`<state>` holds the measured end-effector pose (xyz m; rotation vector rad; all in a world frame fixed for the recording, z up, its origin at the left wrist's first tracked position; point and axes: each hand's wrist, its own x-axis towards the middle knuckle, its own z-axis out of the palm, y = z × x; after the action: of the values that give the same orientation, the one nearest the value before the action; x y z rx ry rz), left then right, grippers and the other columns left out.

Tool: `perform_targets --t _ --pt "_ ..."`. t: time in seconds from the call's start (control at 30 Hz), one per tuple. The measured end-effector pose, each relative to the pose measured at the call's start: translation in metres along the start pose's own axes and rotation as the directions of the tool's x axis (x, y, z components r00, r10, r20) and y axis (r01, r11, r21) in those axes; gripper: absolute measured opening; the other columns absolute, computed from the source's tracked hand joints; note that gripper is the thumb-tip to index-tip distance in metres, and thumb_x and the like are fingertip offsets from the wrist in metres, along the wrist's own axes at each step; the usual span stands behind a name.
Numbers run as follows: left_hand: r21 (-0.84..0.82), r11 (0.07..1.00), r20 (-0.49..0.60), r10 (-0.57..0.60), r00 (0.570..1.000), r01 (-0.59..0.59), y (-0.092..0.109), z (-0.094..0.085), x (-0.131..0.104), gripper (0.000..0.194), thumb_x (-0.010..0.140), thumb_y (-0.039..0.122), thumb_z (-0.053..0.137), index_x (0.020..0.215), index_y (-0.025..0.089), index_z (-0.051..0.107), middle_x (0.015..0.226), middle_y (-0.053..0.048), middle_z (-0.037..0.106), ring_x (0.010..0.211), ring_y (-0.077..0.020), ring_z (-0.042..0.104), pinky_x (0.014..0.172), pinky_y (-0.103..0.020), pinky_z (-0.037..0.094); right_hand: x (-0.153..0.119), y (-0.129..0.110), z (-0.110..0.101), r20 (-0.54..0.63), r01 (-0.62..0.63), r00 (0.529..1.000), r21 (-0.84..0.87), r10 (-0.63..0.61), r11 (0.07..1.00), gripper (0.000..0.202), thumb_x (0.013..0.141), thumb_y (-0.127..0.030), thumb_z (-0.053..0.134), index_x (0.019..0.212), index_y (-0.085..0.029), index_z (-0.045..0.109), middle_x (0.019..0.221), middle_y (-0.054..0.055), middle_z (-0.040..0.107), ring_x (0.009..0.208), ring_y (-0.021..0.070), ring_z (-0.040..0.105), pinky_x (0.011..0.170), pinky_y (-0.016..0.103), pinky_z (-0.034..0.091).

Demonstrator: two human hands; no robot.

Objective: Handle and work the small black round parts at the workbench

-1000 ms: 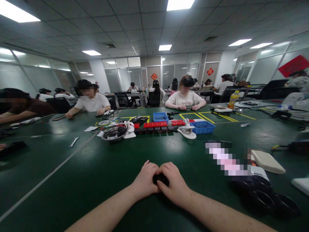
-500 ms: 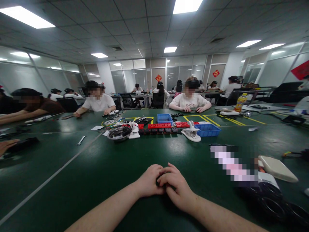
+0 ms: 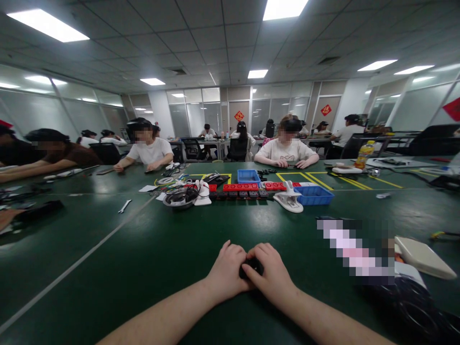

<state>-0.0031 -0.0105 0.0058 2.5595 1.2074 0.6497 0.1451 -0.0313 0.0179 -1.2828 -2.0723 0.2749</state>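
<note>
A small black object point(image 3: 253, 266) sits between my two hands, just above or on the green table point(image 3: 161, 258); its kind cannot be made out. My left hand point(image 3: 230, 266) curls around its left side, fingers bent. From the right, my right hand point(image 3: 270, 269) closes on it, with the thumb across its front and the fingers over its top. Much of the object is hidden by my fingers. Both forearms come in from the bottom edge.
Across the table lie red and black socket strips point(image 3: 240, 187), a blue bin point(image 3: 314, 195), a white clip stand point(image 3: 288, 197) and a metal bowl of cables point(image 3: 179, 197). A wrench point(image 3: 125, 206) lies left. At right are a cream box point(image 3: 426, 257) and black cable coils point(image 3: 413, 306). Several people sit around.
My right hand has shifted slightly right and its fingers have closed over the black object, which now shows more between the hands. The whole view has moved slightly.
</note>
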Motion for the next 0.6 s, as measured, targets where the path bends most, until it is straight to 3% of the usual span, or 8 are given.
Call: perform_targets --t 0.2,0.37,0.6 --pt "-0.023 0.999 0.013 0.033 0.999 -0.033 -0.006 -0.002 0.004 0.031 0.058 0.035 0.071 0.080 0.018 0.056 0.082 0.000 0.056 0.085 -0.0192 0.052 0.098 -0.041 0.029 0.000 0.000 -0.001 -0.005 0.069 0.998 0.081 -0.069 0.994 0.007 0.071 -0.015 0.052 0.076 -0.018 0.056 0.078 0.004 0.056 0.078 0.0193 0.049 0.073 0.036 0.039" --pt "-0.054 0.991 0.080 0.127 0.989 -0.123 -0.013 -0.004 0.009 0.026 0.055 0.029 0.073 0.065 0.017 0.053 0.076 0.001 0.056 0.079 -0.0179 0.052 0.078 -0.029 0.041 -0.002 -0.002 -0.004 0.008 0.222 0.974 0.212 -0.228 0.952 0.020 0.062 -0.006 0.042 0.067 -0.020 0.056 0.076 0.001 0.061 0.082 0.0185 0.051 0.080 0.038 0.039" --pt "-0.148 0.973 0.193 0.205 0.959 -0.178 -0.017 -0.010 0.010 0.026 0.056 0.028 0.075 0.076 0.019 0.060 0.089 0.000 0.056 0.087 -0.0185 0.052 0.079 -0.027 0.041 -0.006 -0.004 -0.006 0.043 0.325 0.939 0.216 -0.341 0.921 0.022 0.062 -0.005 0.039 0.054 -0.021 0.051 0.068 -0.003 0.064 0.089 0.0184 0.054 0.098 0.047 0.025"
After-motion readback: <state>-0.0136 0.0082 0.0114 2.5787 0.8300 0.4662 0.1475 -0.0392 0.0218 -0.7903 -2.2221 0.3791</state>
